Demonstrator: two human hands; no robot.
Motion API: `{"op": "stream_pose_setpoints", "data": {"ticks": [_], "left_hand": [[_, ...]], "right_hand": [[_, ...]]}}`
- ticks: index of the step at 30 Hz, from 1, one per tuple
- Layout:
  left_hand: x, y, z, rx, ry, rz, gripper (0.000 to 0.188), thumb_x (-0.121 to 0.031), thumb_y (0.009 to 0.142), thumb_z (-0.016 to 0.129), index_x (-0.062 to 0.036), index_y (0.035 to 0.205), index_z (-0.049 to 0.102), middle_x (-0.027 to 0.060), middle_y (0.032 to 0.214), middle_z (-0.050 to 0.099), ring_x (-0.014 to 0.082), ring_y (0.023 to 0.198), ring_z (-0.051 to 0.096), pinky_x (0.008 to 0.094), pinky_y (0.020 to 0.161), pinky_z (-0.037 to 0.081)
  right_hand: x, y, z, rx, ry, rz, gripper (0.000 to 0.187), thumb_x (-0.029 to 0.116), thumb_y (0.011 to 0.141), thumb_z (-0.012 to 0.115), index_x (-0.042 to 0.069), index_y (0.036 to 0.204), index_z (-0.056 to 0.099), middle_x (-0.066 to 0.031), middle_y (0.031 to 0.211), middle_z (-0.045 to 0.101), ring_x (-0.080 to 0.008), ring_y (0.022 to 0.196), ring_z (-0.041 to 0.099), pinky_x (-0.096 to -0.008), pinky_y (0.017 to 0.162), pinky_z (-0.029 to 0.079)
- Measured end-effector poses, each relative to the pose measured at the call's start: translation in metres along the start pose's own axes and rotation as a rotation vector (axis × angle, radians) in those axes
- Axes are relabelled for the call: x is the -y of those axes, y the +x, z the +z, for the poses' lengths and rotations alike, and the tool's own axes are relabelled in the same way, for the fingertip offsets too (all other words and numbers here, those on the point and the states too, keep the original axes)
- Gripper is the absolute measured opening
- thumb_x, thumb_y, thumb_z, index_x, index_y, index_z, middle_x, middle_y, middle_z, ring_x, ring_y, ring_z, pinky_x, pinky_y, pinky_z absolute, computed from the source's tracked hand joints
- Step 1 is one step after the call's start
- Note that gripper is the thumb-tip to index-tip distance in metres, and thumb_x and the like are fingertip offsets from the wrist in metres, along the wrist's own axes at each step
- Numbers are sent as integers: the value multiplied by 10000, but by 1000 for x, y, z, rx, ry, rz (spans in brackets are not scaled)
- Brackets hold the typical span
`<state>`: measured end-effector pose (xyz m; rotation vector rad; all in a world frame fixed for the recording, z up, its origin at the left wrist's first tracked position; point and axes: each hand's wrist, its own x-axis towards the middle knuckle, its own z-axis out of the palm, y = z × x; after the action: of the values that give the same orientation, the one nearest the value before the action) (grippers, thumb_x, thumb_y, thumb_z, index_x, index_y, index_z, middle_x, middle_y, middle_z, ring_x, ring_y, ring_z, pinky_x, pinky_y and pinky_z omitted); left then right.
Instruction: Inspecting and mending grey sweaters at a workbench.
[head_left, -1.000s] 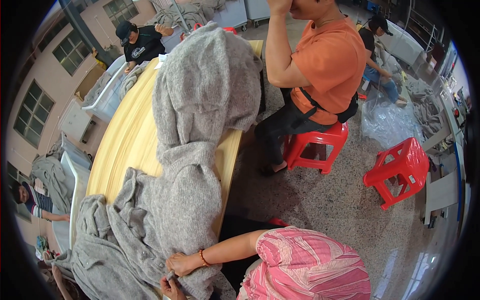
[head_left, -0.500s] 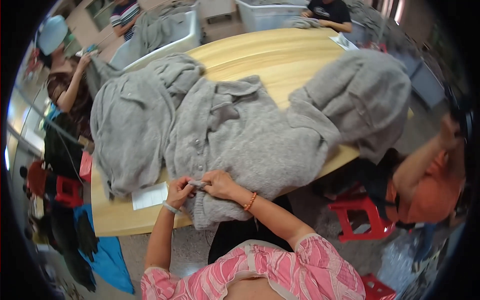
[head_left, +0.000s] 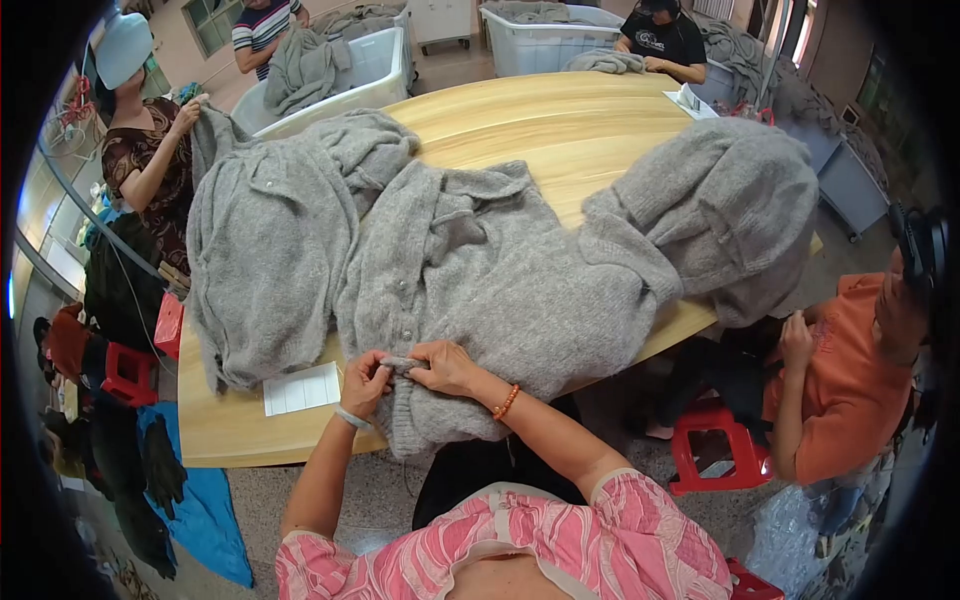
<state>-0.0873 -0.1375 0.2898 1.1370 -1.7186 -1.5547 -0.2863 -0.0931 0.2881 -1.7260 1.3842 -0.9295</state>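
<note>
A grey knit cardigan lies spread in front of me, its collar toward the far side and its lower edge hanging over the table's near edge. My left hand is closed in a pinch on the buttoned front band near the hem. Right beside it, my right hand grips the same band, fingers closed, with a short fold of knit stretched between the two. Small buttons run up the band above my hands. Whether a button sits under my fingertips is hidden.
Another grey knit garment lies to the left, and a grey heap to the right. White paper rests on the wooden table. A person in orange sits at right by a red stool. Garment-filled bins stand beyond.
Both hands keep their hold on the cardigan's band, with the fold between them a little straighter. The person in orange has lowered a raised arm.
</note>
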Motion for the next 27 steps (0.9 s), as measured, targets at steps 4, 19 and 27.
{"op": "stream_pose_setpoints", "data": {"ticks": [4, 19, 27], "left_hand": [[3, -12, 21, -281, 375, 397, 81, -32, 837, 560, -14, 913, 582, 55, 790, 574, 142, 683, 565, 265, 607, 460], [-6, -43, 22, -277, 196, 279, 331, -110, 750, 593, -11, 1064, 561, 137, 874, 630, 198, 781, 616, 328, 702, 494], [9, -15, 19, -214, 198, 172, 207, -158, 858, 556, 8, 895, 674, 59, 734, 656, 133, 673, 584, 279, 621, 474]], "right_hand": [[-11, -1, 6, -140, 78, -107, 358, 204, 749, 640, 101, 1091, 659, -128, 1024, 670, -259, 894, 656, -351, 785, 503], [13, 0, 24, -197, 71, -381, 218, 17, 707, 713, 74, 917, 696, -54, 706, 546, -178, 655, 522, -297, 572, 403], [-15, 5, 16, -150, 6, -326, 130, 148, 768, 674, 58, 860, 686, -122, 790, 632, -272, 690, 597, -358, 623, 468]]}}
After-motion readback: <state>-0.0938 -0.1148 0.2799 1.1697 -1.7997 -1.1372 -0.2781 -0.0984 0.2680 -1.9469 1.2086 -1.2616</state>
